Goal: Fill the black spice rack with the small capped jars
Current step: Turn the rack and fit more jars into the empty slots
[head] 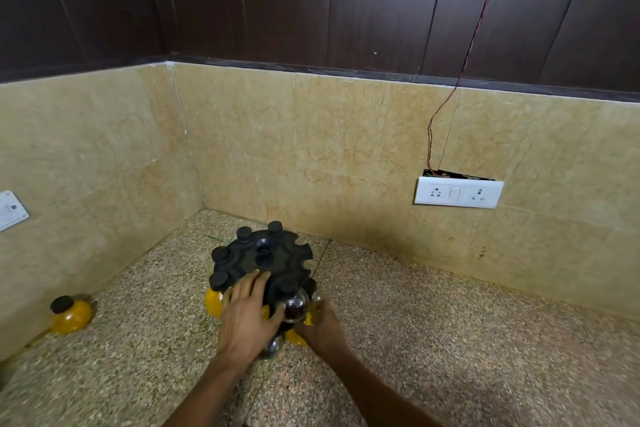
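The round black spice rack [277, 262] stands in the corner of the speckled counter. Several black jar caps sit in the notches on its left and far side, and the notches on its right side are bare. My left hand [247, 314] lies flat on the rack's near edge, fingers spread over the top. My right hand [320, 326] is at the rack's near right side, closed around a small jar [296, 305] with dark contents, close to a notch. One yellow-filled jar with a black cap [69, 314] stands alone at the far left by the wall.
Beige tiled walls [346, 156] close the corner behind and to the left of the rack. A white socket plate [459, 192] with a thin wire hangs on the back wall at the right. Another white plate [10, 210] is on the left wall.
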